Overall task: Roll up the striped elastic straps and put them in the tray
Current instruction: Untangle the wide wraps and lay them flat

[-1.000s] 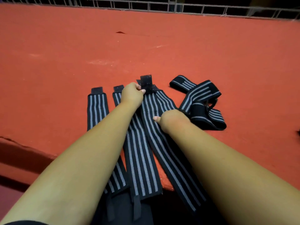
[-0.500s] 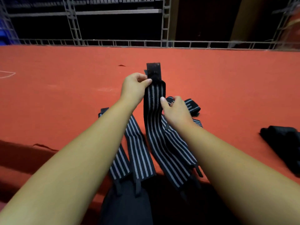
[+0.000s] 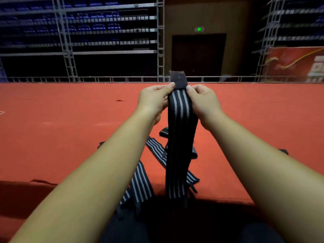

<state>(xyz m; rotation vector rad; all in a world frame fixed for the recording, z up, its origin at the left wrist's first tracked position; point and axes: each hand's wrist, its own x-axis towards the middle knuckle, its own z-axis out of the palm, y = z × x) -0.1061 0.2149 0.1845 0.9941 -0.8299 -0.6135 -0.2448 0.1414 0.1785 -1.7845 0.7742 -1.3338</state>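
Held item: a black elastic strap with grey lengthwise stripes (image 3: pixel 178 137) is being held upright in the air. Its plain black fastening tab (image 3: pixel 178 79) is being kept uppermost.
Tail: the long free end is being left to hang straight down from the pinch. Whether its tip is touching the red carpeted platform (image 3: pixel 70 128) below cannot be told.
Left hand: the left hand (image 3: pixel 152 100) is being clamped on the strap's left edge just under the tab, thumb tip on the facing side, fingers curled behind.
Right hand: the right hand (image 3: pixel 203 100) is being clamped on the opposite edge at the same height, in a mirrored pinch.
Hands, relation: both are being held close together, parted only by the strap's width.
Arm pose: both forearms are being extended forward and raised, converging on the strap, wrists about level.
Reason for hold (judgement): the tab end is probably being presented first so that the roll can be started there. The tail is being straightened by its own weight.
Other task items: two flat striped straps (image 3: pixel 140 183) are lying below and to the left of the held strap. A small bunched dark piece (image 3: pixel 164 131) is being partly hidden just behind it.
Tray: the tray is not being shown, so its position cannot be given.
Stage (judgement): no roll is being formed yet.
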